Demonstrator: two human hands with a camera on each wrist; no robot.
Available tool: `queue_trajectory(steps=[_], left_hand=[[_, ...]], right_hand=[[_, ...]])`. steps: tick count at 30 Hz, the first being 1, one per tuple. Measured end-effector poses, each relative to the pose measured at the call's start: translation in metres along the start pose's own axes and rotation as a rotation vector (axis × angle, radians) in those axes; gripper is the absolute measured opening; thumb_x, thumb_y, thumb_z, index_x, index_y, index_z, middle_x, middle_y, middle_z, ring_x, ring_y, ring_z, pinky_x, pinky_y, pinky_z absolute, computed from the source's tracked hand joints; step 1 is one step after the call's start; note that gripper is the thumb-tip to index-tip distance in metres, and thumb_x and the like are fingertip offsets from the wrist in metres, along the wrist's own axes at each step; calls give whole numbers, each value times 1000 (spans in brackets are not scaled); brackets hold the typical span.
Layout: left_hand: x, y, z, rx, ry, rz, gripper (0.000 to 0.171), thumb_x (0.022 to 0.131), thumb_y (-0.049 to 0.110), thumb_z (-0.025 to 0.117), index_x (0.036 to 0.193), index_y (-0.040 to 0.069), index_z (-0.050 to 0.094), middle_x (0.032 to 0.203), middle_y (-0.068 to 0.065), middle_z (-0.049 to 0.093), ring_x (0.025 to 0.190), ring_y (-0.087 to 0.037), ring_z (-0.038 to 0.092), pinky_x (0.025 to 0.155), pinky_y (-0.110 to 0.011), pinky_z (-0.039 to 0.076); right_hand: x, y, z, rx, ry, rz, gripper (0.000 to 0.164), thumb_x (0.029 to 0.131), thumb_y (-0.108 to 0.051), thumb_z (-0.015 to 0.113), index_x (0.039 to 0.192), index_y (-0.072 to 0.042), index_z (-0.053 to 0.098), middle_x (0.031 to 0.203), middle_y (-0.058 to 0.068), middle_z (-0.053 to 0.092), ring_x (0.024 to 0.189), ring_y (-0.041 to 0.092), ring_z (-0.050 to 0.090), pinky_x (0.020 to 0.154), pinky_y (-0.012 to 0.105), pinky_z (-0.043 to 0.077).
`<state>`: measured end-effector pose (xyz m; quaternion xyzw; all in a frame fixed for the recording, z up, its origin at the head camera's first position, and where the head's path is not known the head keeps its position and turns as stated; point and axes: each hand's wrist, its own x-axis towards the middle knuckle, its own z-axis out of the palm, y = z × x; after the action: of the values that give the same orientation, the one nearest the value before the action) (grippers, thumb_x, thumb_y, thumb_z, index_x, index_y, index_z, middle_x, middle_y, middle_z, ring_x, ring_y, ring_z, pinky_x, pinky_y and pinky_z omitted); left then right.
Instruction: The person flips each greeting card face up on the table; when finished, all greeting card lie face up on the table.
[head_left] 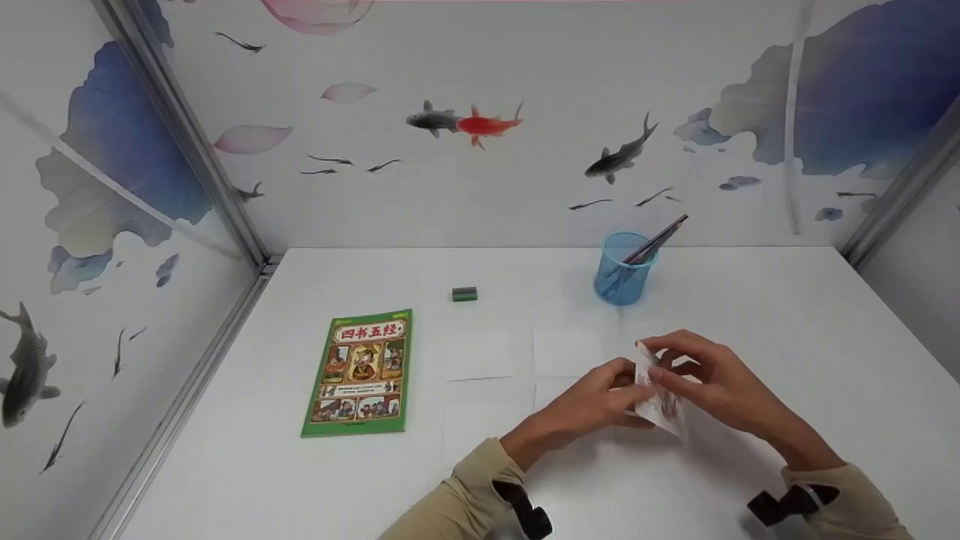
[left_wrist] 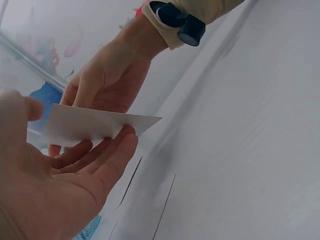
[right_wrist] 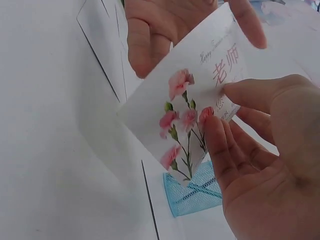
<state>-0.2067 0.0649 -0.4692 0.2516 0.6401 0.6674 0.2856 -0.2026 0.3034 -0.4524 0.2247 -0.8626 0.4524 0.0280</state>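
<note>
Both hands hold a small white greeting card [head_left: 660, 401] above the right front part of the table. Pink carnations and red Chinese characters are printed on the side of the card [right_wrist: 185, 110] seen in the right wrist view; the plain back of the card [left_wrist: 95, 124] shows in the left wrist view. My left hand [head_left: 596, 397] grips its left side, the fingers partly behind it. On the other side my right hand [head_left: 716, 382] pinches the card between thumb and fingers. White rectangular cards or sheets [head_left: 480, 356] lie in rows on the table beside the hands.
A green-bordered book [head_left: 360, 373] lies at the left. Behind the hands stands a blue mesh pen cup [head_left: 621, 274] with pens or pencils [head_left: 660, 238] in it. A small dark green block [head_left: 464, 294] sits near the back. Printed panels [head_left: 450, 202] enclose the white table.
</note>
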Motion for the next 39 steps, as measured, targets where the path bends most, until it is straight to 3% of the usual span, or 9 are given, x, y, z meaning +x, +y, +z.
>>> queue_trajectory(steps=[4, 8, 13, 16, 19, 23, 28, 36, 39], left_hand=[[0, -4, -1, 43, 8, 21, 56, 98, 9, 62, 152, 12, 51, 126, 7, 68, 108, -2, 70, 90, -23, 62], [1, -6, 1, -113, 46, 29, 57, 98, 1, 66, 152, 9, 50, 127, -4, 71, 112, -14, 74, 95, -32, 64], [3, -6, 5, -216, 241, -21, 56, 97, 2, 74, 144, 11, 46, 123, -10, 74, 108, -23, 78, 94, -39, 66], [3, -6, 5, -189, 352, -57, 46, 103, 10, 72, 140, 14, 46, 119, -8, 76, 101, -24, 80, 90, -41, 67], [2, -7, 3, -79, 387, -53, 31, 108, 18, 67, 135, 18, 51, 113, -5, 78, 93, -20, 80, 87, -42, 67], [0, -11, 1, 94, 354, -13, 19, 111, 23, 63, 130, 21, 60, 108, -1, 82, 86, -12, 79, 81, -38, 67], [-2, -14, 0, 300, 299, 25, 23, 111, 28, 64, 132, 21, 68, 115, -2, 83, 96, -5, 77, 83, -24, 62], [-3, -12, 6, 618, 228, 87, 39, 103, 20, 76, 141, 19, 66, 140, 2, 70, 99, -4, 65, 88, -14, 55], [-3, -13, 9, 807, 201, 131, 34, 102, 19, 76, 136, 18, 72, 141, 2, 67, 116, -6, 63, 102, -17, 52]], right_hand=[[-1, -2, 2, -113, 27, -15, 39, 100, -20, 81, 138, -23, 73, 119, -4, 72, 93, 10, 63, 79, 21, 59], [-1, 1, 1, -157, 82, 36, 38, 99, -24, 82, 136, -25, 74, 110, -3, 72, 85, 9, 61, 69, 22, 55], [1, 9, -3, -202, 102, 190, 49, 98, -39, 83, 140, -18, 70, 98, 3, 69, 74, 13, 59, 63, 23, 49], [1, 11, -4, -232, 78, 232, 62, 97, -43, 83, 148, -15, 63, 108, 8, 69, 86, 19, 63, 69, 23, 51], [0, 12, -3, -229, 27, 197, 70, 96, -39, 85, 156, -17, 55, 135, 12, 66, 112, 26, 65, 83, 26, 55], [-1, 14, -2, -176, -79, 108, 73, 96, -29, 86, 160, -24, 52, 160, 8, 57, 131, 32, 62, 98, 33, 58], [-3, 17, -4, -151, -178, 76, 54, 97, -25, 84, 147, -24, 64, 146, 6, 66, 117, 27, 71, 90, 29, 61], [-2, 24, -15, -208, -195, 215, 41, 94, -28, 87, 128, -14, 68, 125, 8, 71, 98, 18, 68, 76, 23, 59], [-2, 26, -18, -261, -195, 230, 41, 92, -28, 88, 125, -12, 68, 120, 7, 70, 99, 19, 64, 76, 23, 57]])
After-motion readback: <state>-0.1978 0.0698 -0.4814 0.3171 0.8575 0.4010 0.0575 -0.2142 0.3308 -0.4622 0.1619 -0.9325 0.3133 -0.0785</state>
